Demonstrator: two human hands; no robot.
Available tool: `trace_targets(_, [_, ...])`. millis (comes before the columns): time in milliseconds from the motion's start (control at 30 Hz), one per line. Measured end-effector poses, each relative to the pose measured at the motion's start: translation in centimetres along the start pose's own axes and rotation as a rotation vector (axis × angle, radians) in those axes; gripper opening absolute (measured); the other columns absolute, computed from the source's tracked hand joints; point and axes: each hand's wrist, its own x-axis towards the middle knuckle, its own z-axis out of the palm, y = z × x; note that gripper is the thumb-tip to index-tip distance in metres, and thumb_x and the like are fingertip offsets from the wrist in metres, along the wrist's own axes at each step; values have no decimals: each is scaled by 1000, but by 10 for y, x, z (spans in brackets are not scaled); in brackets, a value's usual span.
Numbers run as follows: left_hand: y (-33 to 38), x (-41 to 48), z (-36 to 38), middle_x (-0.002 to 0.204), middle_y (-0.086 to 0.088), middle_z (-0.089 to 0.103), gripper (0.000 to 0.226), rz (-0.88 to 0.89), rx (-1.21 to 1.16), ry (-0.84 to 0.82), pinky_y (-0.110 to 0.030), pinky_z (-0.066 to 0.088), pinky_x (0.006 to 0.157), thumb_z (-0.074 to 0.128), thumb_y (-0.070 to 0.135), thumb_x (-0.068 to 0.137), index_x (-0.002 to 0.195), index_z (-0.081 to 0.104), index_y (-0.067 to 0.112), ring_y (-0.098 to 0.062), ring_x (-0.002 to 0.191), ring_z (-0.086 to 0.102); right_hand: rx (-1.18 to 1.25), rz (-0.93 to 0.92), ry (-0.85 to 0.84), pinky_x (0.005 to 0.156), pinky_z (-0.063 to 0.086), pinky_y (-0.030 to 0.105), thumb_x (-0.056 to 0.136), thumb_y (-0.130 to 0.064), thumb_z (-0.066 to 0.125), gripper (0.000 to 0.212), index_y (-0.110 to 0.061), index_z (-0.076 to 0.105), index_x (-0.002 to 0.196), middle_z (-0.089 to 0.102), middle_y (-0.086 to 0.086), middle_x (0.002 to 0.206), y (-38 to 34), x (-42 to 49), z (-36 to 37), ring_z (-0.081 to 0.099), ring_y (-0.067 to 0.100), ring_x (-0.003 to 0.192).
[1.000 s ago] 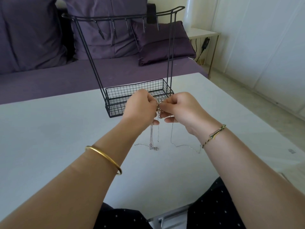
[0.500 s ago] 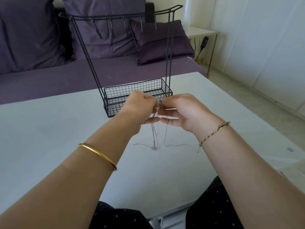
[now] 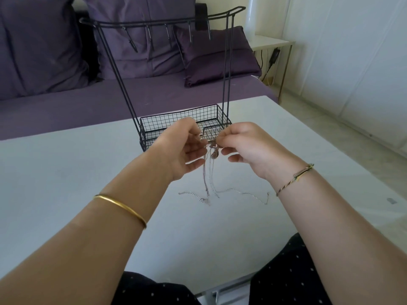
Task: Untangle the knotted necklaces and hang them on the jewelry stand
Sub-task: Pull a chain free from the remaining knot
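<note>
White tabletop carries black wire jewelry stand near its far edge, purple sofa behind; left hand and right hand both pinch knotted necklaces.

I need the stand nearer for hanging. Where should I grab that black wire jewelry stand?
On the black wire jewelry stand, probably the twin right uprights, mid-height, from your right: bare rods fit a fist, while hooks crowd the top bar and the tangled silver necklaces hang before its mesh basket.
</note>
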Motion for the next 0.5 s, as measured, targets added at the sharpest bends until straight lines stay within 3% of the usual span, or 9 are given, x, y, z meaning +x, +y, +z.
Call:
trace_targets(100, [1, 2, -3, 62, 3, 60, 21, 27, -16, -20, -30, 46, 73, 48, 16, 84, 64, 48, 15, -15, 66, 57, 51, 19, 2, 57, 46, 24, 90, -2, 57, 18, -12, 57, 75, 59, 3, 70, 0, 1, -1, 56, 11, 59])
trace_targets(233, [0, 4, -1, 49, 4, 47, 25, 121, -39, -5, -31, 49, 78, 50, 9, 90, 66, 49, 15, -13, 60, 55, 123, 53, 3, 53, 48, 24, 90, -1, 55, 16, -9, 57, 77, 60, 5, 65, 1, 1, -3, 59, 15, 53])
trace_targets(333, [2, 5, -3, 52, 1, 39, 22, 189, -21, -16, -31, 55, 74, 47, -3, 86, 71, 48, 14, -12, 53, 46, 110, 53, 45, 51, 48, 24, 90, 0, 53, 17, -8, 57, 76, 61, 6, 66, 3, 2, -7, 59, 12, 50])
trace_targets(400, [-2, 6, -4, 64, 1, 47, 18, 300, 299, 106, -29, 55, 65, 48, -3, 85, 78, 53, 12, -12, 52, 46, 106, 50, 53, 53, 50, 26, 90, 0, 53, 17, -8, 57, 76, 61, 7, 69, 5, 3, -9, 60, 14, 54])
trace_targets(500, [-10, 7, -6, 74, 4, 57, 11, 524, 876, 356, -26, 44, 54, 50, 12, 89, 85, 57, 19, -19, 69, 63, 64, 52, 64, 54, 50, 26, 90, -1, 52, 15, -8, 57, 78, 63, 7, 73, 8, 4, -11, 62, 16, 58])
